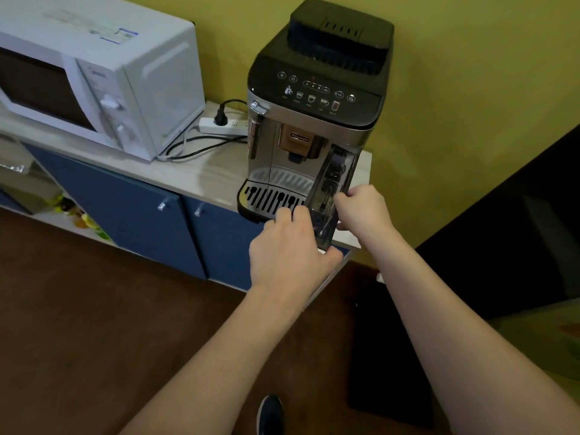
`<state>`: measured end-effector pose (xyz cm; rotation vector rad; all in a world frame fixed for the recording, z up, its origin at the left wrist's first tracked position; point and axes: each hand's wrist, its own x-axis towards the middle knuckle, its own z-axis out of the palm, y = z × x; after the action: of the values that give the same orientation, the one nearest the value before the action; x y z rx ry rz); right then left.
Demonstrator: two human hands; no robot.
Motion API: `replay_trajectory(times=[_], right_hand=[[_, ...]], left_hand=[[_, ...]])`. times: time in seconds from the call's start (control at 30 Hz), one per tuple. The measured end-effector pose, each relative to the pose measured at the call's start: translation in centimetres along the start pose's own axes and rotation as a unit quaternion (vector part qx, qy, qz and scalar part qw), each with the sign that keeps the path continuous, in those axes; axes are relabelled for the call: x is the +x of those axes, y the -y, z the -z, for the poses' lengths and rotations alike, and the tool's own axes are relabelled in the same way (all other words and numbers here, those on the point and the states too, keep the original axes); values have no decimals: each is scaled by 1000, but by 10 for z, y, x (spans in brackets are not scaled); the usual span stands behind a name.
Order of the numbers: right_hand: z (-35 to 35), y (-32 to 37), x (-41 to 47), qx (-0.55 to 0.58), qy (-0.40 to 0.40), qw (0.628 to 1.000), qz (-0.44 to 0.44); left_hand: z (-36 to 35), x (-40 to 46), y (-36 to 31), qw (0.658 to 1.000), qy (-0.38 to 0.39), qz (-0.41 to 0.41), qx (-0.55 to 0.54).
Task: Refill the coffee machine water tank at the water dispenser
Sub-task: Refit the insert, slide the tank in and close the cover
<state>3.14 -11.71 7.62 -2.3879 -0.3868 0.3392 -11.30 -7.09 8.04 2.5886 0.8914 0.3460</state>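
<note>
Nearest the camera, two bare forearms reach toward the far counter. Both hands grip the tall, narrow, smoky clear-plastic water tank (332, 196), which stands partly drawn out of the right front corner of the silver-and-black coffee machine (314, 120), its near end tilted forward over the pale wooden counter edge (201, 177). Left hand (292, 246) curls fingers on the tank's left face with the thumb under its near bottom corner; right hand (364, 208) pinches its right edge. I judge the tank rigid, smooth and slippery, light if empty; support underneath seems safest. No water dispenser shows.
</note>
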Motion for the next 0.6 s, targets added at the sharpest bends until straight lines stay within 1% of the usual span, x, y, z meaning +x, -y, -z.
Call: replay_trajectory(times=[0.17, 0.3, 0.47, 0.6], right_hand=[[0, -3, 18, 29, 6, 999, -14], [2, -8, 33, 85, 15, 996, -29], [3, -15, 56, 135, 20, 990, -19], [6, -20, 79, 180, 57, 981, -32]], left_hand=[[-11, 15, -9, 1000, -10, 7, 8], [-23, 26, -14, 999, -33, -5, 3], [-35, 45, -21, 998, -57, -11, 7], [-44, 63, -28, 997, -70, -14, 0]])
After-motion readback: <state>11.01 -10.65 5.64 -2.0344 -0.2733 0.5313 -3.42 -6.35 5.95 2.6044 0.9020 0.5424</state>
